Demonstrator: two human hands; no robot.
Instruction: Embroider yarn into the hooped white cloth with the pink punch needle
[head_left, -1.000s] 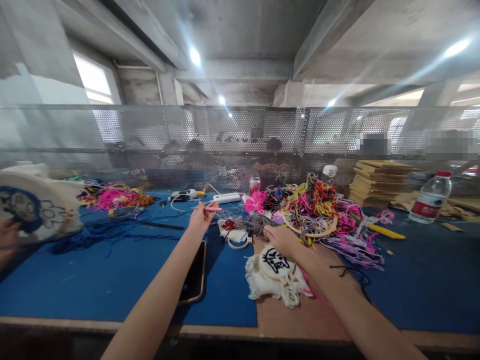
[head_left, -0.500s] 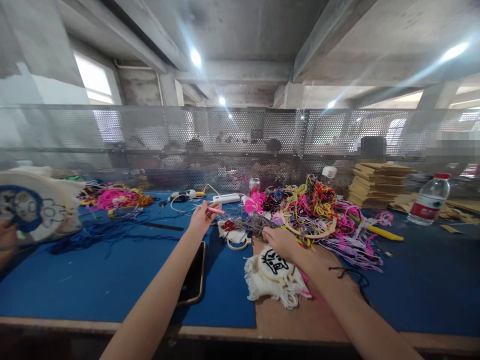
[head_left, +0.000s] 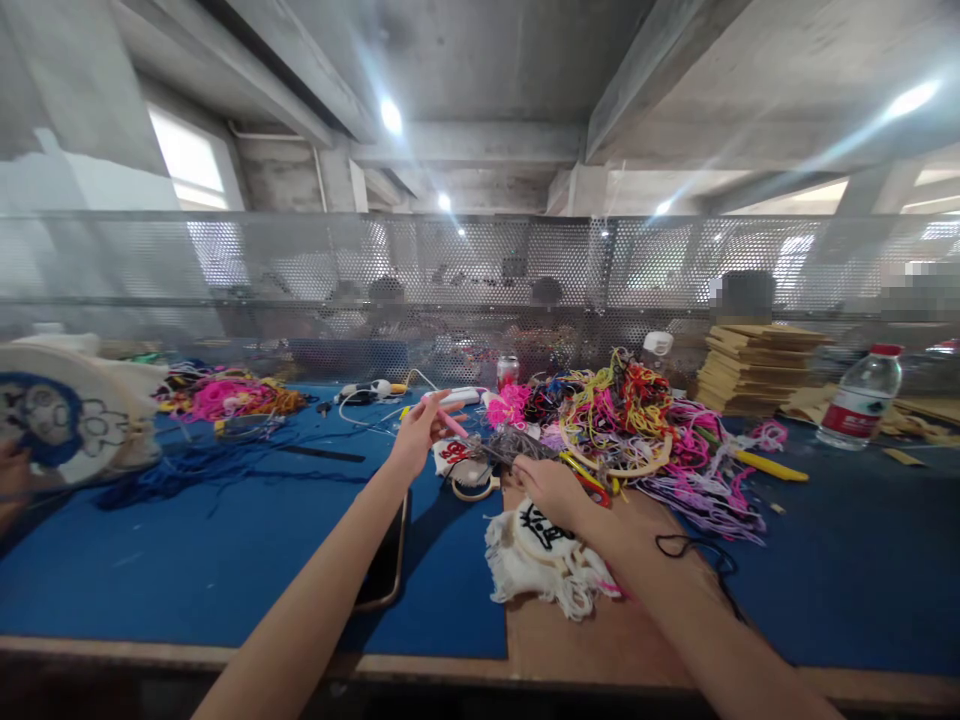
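Observation:
My left hand (head_left: 420,438) is raised over the blue mat, closed around a slim pink punch needle (head_left: 454,424) that points toward the yarn. A bundle of grey yarn (head_left: 516,445) lies in front of my right hand (head_left: 551,492), whose fingers pinch its near end. Under that hand is a small embroidery hoop (head_left: 541,532) with white fringed cloth and a black stitched face, partly covered by the hand. Just beyond, a second hoop (head_left: 474,488) sits by white cloth with red stitching (head_left: 454,455). Red-handled scissors (head_left: 594,490) lie beside my right wrist.
A large tangle of coloured yarn (head_left: 626,400) spreads behind and right of my hands. A phone (head_left: 384,570) lies under my left forearm. A water bottle (head_left: 859,400) and stacked brown packets (head_left: 757,370) stand at right. At far left, another person's hand (head_left: 11,475) holds a big hoop (head_left: 97,425).
My left hand has moved right with the pink punch needle, closer to the grey yarn. My right hand has shifted slightly left, and the scissors beside it show more.

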